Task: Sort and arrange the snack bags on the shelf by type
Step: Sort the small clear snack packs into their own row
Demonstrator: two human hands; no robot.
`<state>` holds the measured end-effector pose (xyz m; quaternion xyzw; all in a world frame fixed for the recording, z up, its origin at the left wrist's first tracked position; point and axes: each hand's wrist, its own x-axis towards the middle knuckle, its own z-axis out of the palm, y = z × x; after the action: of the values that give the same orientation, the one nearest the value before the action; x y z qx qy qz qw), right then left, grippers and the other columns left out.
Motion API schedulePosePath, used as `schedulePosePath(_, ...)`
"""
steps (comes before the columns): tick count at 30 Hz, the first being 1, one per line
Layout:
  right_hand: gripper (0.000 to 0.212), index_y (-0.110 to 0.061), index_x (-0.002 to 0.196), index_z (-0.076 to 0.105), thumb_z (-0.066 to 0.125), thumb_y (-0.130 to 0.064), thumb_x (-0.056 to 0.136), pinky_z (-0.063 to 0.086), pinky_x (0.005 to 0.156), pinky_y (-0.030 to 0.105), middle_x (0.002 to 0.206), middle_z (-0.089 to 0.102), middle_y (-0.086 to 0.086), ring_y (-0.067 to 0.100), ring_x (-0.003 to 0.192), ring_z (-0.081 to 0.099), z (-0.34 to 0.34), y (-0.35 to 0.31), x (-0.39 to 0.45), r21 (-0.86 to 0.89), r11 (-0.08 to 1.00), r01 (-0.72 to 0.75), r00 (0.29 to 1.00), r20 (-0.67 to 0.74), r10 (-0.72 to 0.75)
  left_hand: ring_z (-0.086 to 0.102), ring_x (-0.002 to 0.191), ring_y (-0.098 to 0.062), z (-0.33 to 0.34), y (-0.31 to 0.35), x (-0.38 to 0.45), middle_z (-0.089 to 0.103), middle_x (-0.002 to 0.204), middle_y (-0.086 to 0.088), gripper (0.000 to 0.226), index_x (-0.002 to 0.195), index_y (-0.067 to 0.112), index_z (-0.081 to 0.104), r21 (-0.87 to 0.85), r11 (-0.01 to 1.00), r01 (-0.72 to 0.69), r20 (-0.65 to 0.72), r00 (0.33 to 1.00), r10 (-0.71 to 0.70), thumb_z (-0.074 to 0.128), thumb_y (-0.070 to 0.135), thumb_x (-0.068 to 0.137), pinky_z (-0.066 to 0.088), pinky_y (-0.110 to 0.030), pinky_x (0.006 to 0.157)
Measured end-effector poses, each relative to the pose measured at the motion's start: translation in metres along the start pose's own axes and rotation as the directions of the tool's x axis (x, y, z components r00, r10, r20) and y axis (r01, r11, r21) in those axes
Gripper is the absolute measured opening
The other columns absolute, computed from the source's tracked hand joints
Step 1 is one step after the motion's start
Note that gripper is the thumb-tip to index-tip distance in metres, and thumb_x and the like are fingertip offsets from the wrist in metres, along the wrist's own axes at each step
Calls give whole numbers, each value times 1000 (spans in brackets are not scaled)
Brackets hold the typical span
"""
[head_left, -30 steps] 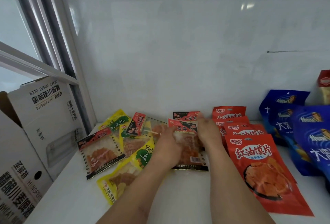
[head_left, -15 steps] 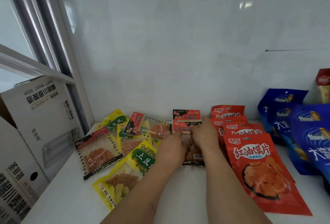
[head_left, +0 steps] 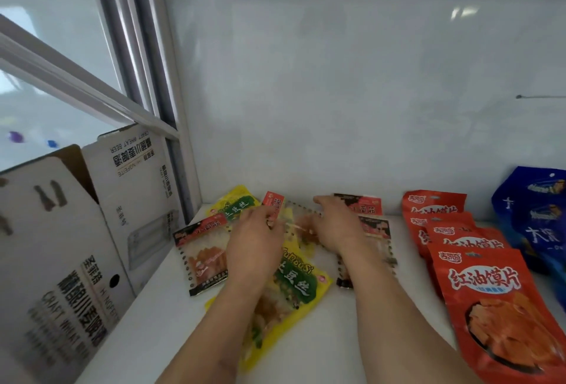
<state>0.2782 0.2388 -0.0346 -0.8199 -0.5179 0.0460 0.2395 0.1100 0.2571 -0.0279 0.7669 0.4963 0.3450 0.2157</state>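
Now, from the head view, both hands reach over the white shelf (head_left: 330, 328) into the loose pile of snack bags at its back left. The left hand (head_left: 254, 248) lies over a yellow bag (head_left: 294, 288), its fingers curled at the red top of a clear pouch (head_left: 273, 203); whether its grip has truly closed on that pouch I cannot tell, as motion blurs the fingers. The right hand (head_left: 335, 227) rests palm down with fingers stretched across the same pouch, grip open. Another clear pouch (head_left: 203, 253) lies near the shelf's left edge, just beside the cardboard box (head_left: 92, 230). Two more (head_left: 372, 215) lie one over the other by the back wall. Red bags (head_left: 490, 298) overlap in a row toward the front right, blue bags (head_left: 539, 215) beyond. Bare shelf lies open between the forearms, toward the front.
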Motion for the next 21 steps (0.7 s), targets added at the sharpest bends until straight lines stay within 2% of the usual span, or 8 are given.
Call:
schedulePosePath(3,47,-17,144,48,49,-32,99,39,109,40,150,46,9,29,135,46,10,-21,7,-69,997,36,996,82,-30,51,127,-28,-11,-29,5,57,140,-5,41,136,23,59,153,984,86,-48,996,-79,53,38,98,40,-37,103)
schedulePosePath(7,53,-20,142,50,55,-45,95,43,102,40,143,53,11,31,129,52,21,-41,12,-113,994,6,989,145,10,48,128,-35,-31,-66,13,55,141,-11,49,136,21,56,310,926,216,-82,976,-200,59,36,89,42,-42,103)
schedulePosePath(10,60,-21,139,51,58,-54,90,47,97,40,136,56,13,33,124,54,29,-49,13,-105,994,-15,987,158,32,33,142,-37,-42,-90,16,39,155,-16,89,151,13,36,365,859,359,-48,929,-368,63,61,82,31,-46,114)
schedulePosePath(13,72,-22,140,49,60,-65,84,44,99,41,135,54,13,35,127,49,32,-58,15,-121,991,-57,985,157,76,32,143,-37,-47,-107,19,38,155,-17,115,153,8,29,372,811,452,-16,876,-481,61,80,70,25,-47,116)
schedulePosePath(16,80,-22,141,46,59,-71,79,38,103,43,140,50,13,36,133,42,32,-65,13,-152,982,-112,977,163,136,34,143,-36,-49,-113,19,41,154,-16,118,154,6,27,406,789,461,46,852,-522,53,86,71,23,-47,117)
schedulePosePath(18,85,-22,142,44,60,-74,77,35,105,45,143,48,13,36,135,39,34,-68,9,-137,980,-147,970,172,170,38,141,-35,-49,-115,17,44,152,-14,114,155,7,25,401,804,439,61,863,-501,50,85,75,25,-48,115)
schedulePosePath(21,88,-20,146,38,64,-70,78,36,106,44,144,46,14,36,134,40,36,-72,5,-90,984,-153,984,76,160,40,140,-33,-52,-115,14,45,152,-13,107,156,10,23,354,837,417,58,883,-465,54,77,80,28,-47,113)
